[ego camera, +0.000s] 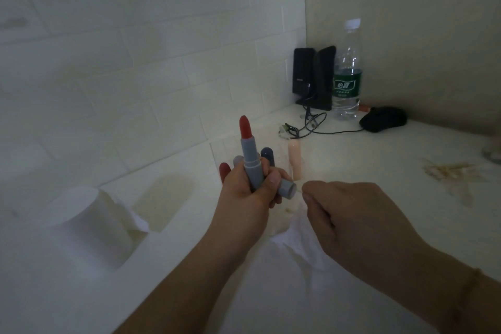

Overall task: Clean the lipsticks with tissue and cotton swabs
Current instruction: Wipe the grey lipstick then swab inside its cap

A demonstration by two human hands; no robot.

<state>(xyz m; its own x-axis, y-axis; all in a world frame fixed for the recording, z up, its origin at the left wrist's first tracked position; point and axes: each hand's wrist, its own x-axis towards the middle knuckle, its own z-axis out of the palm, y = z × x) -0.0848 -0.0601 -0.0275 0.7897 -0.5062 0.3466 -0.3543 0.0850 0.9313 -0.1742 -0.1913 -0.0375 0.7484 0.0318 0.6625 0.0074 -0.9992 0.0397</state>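
My left hand [250, 190] grips a grey lipstick tube [250, 158] upright, its red tip extended, and also holds a grey cap [287, 189] lying sideways under the fingers. My right hand [349, 214] pinches a thin cotton swab whose end points at the cap's open mouth. A crumpled white tissue [292, 236] lies under both hands. Behind my left hand stand other lipsticks: a red one [224, 171], a dark blue one [268, 156] and a peach one [295, 161].
A toilet paper roll [89, 222] lies at the left on the white table. A heap of cotton swabs [447, 171] sits at the right. In the far corner stand two black speakers [314, 76], a water bottle [347, 70], a black mouse [383, 118] and cables.
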